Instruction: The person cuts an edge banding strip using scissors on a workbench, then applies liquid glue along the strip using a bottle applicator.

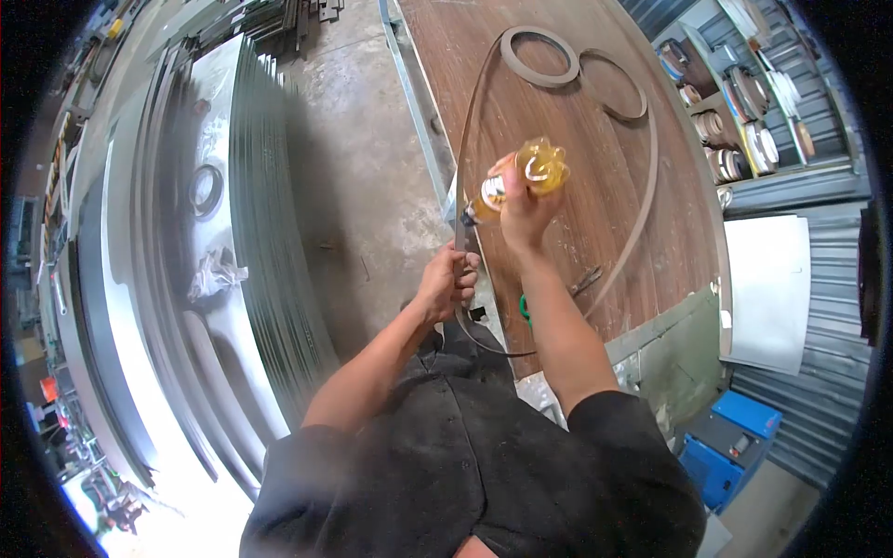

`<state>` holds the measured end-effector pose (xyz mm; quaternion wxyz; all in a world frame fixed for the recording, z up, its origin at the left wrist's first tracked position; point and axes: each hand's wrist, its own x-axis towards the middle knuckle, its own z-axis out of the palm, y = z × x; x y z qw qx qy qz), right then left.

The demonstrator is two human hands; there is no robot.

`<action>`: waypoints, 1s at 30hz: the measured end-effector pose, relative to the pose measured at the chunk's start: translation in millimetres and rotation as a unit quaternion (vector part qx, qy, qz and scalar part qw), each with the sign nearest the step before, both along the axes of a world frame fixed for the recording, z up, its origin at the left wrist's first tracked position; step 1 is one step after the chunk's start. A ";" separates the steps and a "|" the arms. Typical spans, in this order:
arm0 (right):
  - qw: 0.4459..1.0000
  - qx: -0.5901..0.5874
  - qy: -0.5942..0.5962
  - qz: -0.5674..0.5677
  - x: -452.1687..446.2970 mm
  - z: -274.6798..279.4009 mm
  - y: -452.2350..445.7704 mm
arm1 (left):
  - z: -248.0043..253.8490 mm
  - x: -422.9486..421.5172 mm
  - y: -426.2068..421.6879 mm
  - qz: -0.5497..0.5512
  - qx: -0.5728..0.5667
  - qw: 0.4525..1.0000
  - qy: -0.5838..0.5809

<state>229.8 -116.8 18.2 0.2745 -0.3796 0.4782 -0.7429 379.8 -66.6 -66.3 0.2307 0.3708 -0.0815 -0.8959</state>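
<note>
A long, narrow brown strip of edge banding (pixel 467 121) runs along the left side of the wooden table and curves back over it. My left hand (pixel 448 285) is closed around this strip just off the table's edge. In my right hand (pixel 530 212) is a clear plastic bottle (pixel 544 169) of yellow liquid, gripped round its middle. It is tilted, its base up and to the right. Its dark tip points down-left, close to the strip; whether they touch, I cannot tell. Part of the bottle's label shows beside my fingers.
A coil of banding (pixel 511 59) lies on the table (pixel 549 121). A green-handled tool (pixel 524 309) sits partly behind my right forearm. Stacked panels (pixel 265 186) stand at left across a concrete floor. Shelves of rolls (pixel 744 93) and a blue machine (pixel 730 446) are at right.
</note>
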 end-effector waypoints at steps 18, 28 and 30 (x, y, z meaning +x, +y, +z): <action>0.995 -0.078 0.029 -0.054 17.6 -11.0 35.2 | -7.6 9.3 29.5 0.062 -0.053 0.995 -0.050; 0.995 -0.028 0.095 -0.030 -7.2 -27.1 15.9 | 17.1 7.9 38.1 0.018 -0.150 0.989 0.005; 0.998 -0.018 0.058 0.019 -7.5 -9.9 41.2 | -1.1 -0.2 45.9 0.045 -0.145 0.988 0.010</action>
